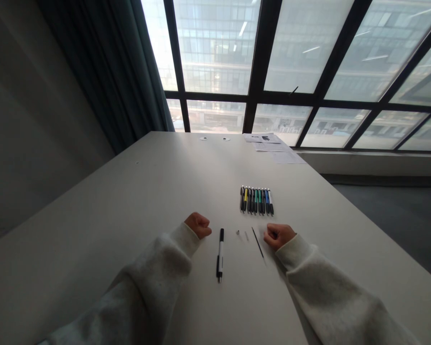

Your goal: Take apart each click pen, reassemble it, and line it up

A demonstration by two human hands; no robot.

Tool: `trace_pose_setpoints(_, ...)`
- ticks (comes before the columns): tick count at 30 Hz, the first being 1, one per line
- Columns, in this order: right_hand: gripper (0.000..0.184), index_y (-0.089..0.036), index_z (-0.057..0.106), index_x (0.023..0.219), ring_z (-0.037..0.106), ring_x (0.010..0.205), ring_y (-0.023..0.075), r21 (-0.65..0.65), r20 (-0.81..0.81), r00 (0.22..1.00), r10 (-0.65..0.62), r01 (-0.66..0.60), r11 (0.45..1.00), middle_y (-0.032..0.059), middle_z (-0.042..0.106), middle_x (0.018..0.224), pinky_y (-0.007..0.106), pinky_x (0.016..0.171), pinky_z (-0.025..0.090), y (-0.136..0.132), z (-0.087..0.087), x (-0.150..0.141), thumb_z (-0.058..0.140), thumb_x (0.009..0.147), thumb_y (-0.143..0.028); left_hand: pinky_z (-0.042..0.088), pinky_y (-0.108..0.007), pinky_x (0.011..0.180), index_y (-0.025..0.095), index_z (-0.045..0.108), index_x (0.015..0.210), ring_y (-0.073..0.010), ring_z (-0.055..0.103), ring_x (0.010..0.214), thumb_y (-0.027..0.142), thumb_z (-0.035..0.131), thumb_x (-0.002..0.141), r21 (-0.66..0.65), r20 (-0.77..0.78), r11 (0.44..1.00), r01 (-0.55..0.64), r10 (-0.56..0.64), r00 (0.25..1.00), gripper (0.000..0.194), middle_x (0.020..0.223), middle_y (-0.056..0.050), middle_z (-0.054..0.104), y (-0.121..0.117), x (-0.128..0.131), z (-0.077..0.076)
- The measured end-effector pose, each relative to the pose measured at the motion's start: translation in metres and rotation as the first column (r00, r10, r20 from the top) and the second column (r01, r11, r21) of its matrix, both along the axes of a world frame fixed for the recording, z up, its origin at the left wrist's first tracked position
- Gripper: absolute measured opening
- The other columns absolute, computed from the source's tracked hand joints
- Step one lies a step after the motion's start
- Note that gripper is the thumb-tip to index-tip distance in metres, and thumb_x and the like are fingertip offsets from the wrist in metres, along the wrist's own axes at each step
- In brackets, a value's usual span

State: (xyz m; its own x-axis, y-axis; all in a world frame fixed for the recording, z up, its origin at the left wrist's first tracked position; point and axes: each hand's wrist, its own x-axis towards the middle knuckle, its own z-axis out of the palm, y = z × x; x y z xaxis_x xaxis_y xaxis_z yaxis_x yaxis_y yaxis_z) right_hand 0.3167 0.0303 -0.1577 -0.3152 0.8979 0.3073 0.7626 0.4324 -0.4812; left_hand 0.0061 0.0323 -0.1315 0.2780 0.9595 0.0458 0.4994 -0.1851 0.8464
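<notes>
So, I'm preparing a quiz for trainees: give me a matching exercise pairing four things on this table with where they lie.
Things:
1. Black and white pen
2. Thin black refill
3. Row of coloured pens
4. Sheets of paper

Places:
A. Just left of the right hand
B. Far corner of the table, by the window
C. Mid-table, beyond both hands
D. Just right of the left hand

Pairs: 1-D, 2-A, 3-C, 4-B
</notes>
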Motion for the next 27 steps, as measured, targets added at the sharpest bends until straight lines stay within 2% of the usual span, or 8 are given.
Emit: trace_pose_setpoints(27, 0.031, -0.021, 0.028, 0.051, 0.032, 0.046, 0.0091, -0.027, 0.014, 1.0, 0.014, -0.013, 1.0, -0.0046, 0.037, 0.046, 0.024, 0.049, 0.026, 0.0008, 0.0003, -0.0001, 0.049, 0.073, -0.03, 0.009, -0.028, 0.049, 0.023, 0.018, 0.044, -0.006, 0.013, 0.047, 0.017, 0.046, 0.054, -0.01, 0.008, 1.0, -0.005, 0.005, 1.0, 0.03, 0.045, 0.009, 0.014, 0.0003, 0.0003, -0.001)
